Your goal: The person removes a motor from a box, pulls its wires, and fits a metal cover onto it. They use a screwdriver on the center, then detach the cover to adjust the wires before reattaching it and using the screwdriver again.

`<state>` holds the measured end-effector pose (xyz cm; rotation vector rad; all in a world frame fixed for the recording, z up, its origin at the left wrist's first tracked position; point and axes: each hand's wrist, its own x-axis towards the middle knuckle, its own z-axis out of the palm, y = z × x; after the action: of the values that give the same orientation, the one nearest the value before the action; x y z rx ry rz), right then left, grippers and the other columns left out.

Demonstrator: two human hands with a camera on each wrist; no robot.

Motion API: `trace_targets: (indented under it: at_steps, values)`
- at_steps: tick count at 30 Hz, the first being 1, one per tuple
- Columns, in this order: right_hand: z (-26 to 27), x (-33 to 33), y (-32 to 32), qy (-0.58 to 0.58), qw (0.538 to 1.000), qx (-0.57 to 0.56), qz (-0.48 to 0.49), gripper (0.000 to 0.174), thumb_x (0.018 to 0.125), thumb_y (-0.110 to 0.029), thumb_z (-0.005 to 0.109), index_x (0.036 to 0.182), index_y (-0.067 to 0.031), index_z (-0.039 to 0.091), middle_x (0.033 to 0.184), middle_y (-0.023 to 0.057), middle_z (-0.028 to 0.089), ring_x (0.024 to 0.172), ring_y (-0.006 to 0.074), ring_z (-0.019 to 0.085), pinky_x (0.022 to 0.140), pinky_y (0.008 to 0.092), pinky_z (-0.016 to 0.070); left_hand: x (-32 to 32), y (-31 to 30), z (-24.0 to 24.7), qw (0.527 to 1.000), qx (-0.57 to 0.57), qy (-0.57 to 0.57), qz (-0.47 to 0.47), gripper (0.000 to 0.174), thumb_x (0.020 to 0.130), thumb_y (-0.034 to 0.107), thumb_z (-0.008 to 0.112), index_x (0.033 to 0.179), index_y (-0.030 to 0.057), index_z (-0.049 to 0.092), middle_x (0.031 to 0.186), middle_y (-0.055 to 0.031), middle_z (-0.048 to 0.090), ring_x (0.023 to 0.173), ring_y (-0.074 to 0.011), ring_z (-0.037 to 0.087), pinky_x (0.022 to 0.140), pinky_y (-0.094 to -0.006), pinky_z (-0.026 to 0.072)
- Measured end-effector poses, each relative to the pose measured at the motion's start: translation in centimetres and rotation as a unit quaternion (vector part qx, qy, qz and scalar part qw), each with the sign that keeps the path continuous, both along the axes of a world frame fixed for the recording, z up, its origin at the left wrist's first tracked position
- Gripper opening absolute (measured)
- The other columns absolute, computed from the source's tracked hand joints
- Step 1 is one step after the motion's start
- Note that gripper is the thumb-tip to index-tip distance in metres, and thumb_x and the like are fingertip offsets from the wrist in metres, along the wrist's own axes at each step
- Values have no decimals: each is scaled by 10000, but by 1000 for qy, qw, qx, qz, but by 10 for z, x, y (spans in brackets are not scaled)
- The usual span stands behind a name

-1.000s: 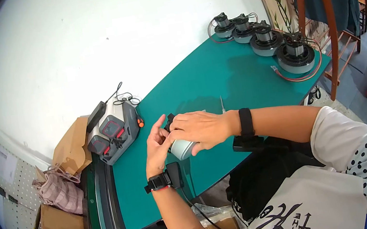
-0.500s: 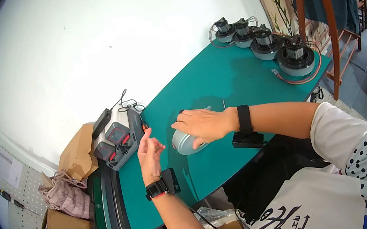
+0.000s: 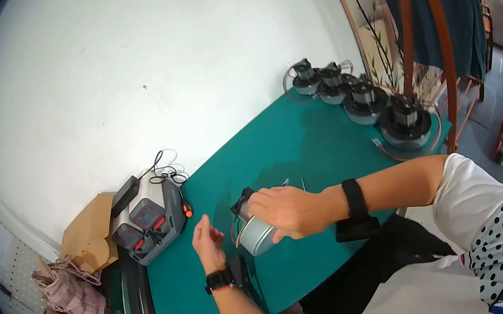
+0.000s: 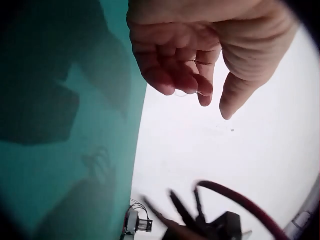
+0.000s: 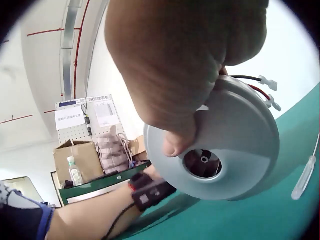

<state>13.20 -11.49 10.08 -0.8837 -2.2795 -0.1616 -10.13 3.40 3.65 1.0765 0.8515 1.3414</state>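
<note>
My right hand [image 3: 294, 210] grips a blower motor [image 3: 256, 237] above the green table, holding it tilted. In the right wrist view, the thumb presses its round grey metal housing [image 5: 245, 150] beside the centre hole, where fan blades show. A black and a red wire [image 5: 257, 91] with clear connectors stick out behind it. The far fingers are hidden by the motor and hand. My left hand [image 3: 208, 242] hovers left of the motor, apart from it, its fingers loosely bent and holding nothing. A screwdriver [image 5: 304, 177] with a clear handle lies on the table.
Several similar black-topped motors [image 3: 405, 122] with wires stand in a row along the table's far right end. A grey-and-white double-windowed device [image 3: 149, 215] with a cable stands at the left by the wall. Beyond it are a cardboard box [image 3: 86, 233] and a pink bag [image 3: 72, 293].
My left hand has let go of the motor and drawn away to the left. My right hand keeps its hold, and the motor's black end shows again. The head view has tipped upward.
</note>
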Motion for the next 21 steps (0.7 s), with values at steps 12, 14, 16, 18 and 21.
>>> trace_targets:
  at_steps: [12, 14, 16, 18, 21]
  values:
    - [36, 150, 185, -111, 958, 110, -239, 499, 596, -109, 749, 991, 23, 474, 961, 154, 482, 918, 315, 503, 773, 389, 429, -20, -3, 2, 999, -24, 14, -16, 179, 869, 210, 629, 952, 56, 589, 696, 32, 495, 602, -73, 468, 565, -240, 400]
    - [26, 176, 210, -151, 943, 148, -255, 500, 581, -102, 753, 979, 17, 475, 958, 140, 481, 915, 296, 505, 773, 375, 430, -21, -1, -4, 999, -34, -5, -3, 190, 870, 208, 628, 956, 42, 592, 703, 28, 501, 603, -73, 470, 567, -244, 400]
    - [20, 191, 220, -177, 929, 179, -272, 502, 565, -95, 757, 968, 10, 477, 955, 127, 480, 913, 277, 507, 773, 361, 430, -21, -1, -8, 999, -34, 14, -3, 188, 870, 199, 627, 955, 34, 597, 709, 23, 510, 602, -74, 474, 562, -244, 407]
    - [8, 200, 224, -188, 921, 154, -305, 522, 535, -90, 765, 965, 2, 483, 949, 111, 474, 917, 266, 500, 790, 349, 422, -16, -2, -9, 999, -34, 26, -4, 182, 870, 183, 624, 957, 26, 601, 719, 16, 523, 597, -77, 480, 557, -245, 419]
    - [-16, 212, 233, -195, 917, 157, -310, 569, 505, -72, 764, 986, 3, 469, 1006, 124, 480, 972, 276, 488, 844, 343, 400, -8, -6, -8, 997, -56, 48, -6, 192, 872, 167, 618, 980, 11, 597, 733, 1, 537, 600, -85, 498, 558, -250, 436]
